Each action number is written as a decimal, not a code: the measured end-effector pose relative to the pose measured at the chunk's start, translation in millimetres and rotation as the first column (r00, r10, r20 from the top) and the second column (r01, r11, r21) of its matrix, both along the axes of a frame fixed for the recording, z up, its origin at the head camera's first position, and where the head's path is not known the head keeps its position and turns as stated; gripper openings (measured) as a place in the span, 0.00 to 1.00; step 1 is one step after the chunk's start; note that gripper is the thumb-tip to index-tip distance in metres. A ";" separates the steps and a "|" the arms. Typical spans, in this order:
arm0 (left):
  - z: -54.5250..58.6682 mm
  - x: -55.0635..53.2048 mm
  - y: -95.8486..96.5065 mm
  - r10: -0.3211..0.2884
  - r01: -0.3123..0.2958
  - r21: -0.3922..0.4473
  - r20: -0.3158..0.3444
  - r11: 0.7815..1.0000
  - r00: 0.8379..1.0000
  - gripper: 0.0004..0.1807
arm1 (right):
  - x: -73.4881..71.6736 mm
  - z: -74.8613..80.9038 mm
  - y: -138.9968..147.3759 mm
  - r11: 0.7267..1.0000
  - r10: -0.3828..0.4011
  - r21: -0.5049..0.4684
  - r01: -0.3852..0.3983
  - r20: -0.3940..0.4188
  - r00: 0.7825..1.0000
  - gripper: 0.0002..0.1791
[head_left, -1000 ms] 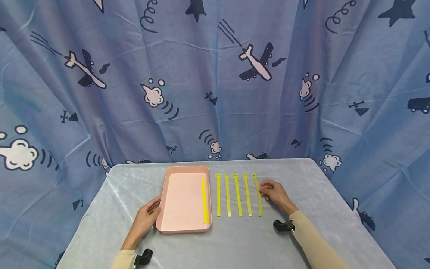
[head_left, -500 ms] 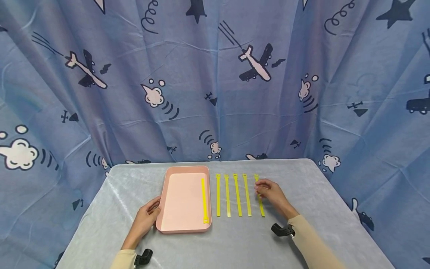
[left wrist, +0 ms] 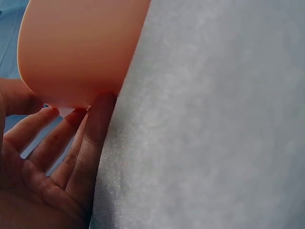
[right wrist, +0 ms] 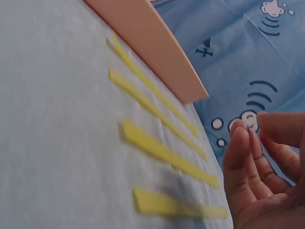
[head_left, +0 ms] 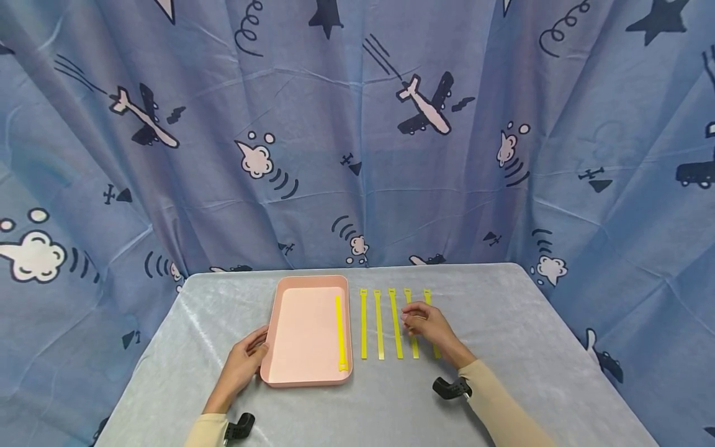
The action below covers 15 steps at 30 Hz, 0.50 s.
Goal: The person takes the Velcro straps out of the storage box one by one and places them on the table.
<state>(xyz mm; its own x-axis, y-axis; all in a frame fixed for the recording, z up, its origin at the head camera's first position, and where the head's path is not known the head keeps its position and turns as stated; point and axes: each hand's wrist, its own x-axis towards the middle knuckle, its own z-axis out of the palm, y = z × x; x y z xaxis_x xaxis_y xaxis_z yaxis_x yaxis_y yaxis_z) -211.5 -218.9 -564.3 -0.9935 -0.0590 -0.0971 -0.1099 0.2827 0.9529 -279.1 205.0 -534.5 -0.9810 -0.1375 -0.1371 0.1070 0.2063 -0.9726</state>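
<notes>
In the head view, a pink tray [head_left: 307, 377] lies left of centre with one yellow slotted strap, like a cable strap [head_left: 340, 332], along its right side. My left hand [head_left: 238, 367] touches the tray's left edge, its fingers fairly straight against the outer wall [left wrist: 81, 57]. My right hand [head_left: 430, 326] hovers above the row of straps, over the fourth strap [head_left: 414, 351] and partly hiding it and the rightmost strap [head_left: 427, 295]. Its fingers [right wrist: 238, 143] are loosely bent, with nothing visible between thumb and fingertips.
Further straps lie parallel in the row: the nearest strap to the tray [head_left: 364, 326], a second strap [head_left: 379, 326] and a third strap [head_left: 396, 326]. A grey cloth covers the table [head_left: 391, 403]. A blue patterned curtain [head_left: 313, 217] hangs behind it.
My right hand has let go of the rightmost strap, which now lies slanted slightly, and has moved left over the fourth strap. My left hand stays at the tray.
</notes>
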 end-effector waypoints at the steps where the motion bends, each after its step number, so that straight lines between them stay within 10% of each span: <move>1: 0.3 0.1 0.1 0.002 -0.002 0.000 0.002 1.000 1.000 0.26 | 0.6 0.4 -2.9 1.000 0.005 -0.006 -0.005 -0.001 1.000 0.19; 15: 2.1 0.7 0.6 -0.004 0.004 -0.008 0.010 1.000 1.000 0.26 | 3.2 11.7 -43.2 0.994 0.069 -0.087 -0.071 -0.016 0.997 0.20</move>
<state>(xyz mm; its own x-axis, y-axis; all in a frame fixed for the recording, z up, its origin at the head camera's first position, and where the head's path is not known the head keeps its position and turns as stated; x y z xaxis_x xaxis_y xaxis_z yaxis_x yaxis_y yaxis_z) -210.7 -218.3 -562.3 -0.9927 -0.0562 -0.1064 -0.1182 0.2908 0.9495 -275.9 161.9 -522.8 -0.9702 -0.2167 -0.1085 0.0822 0.1267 -0.9885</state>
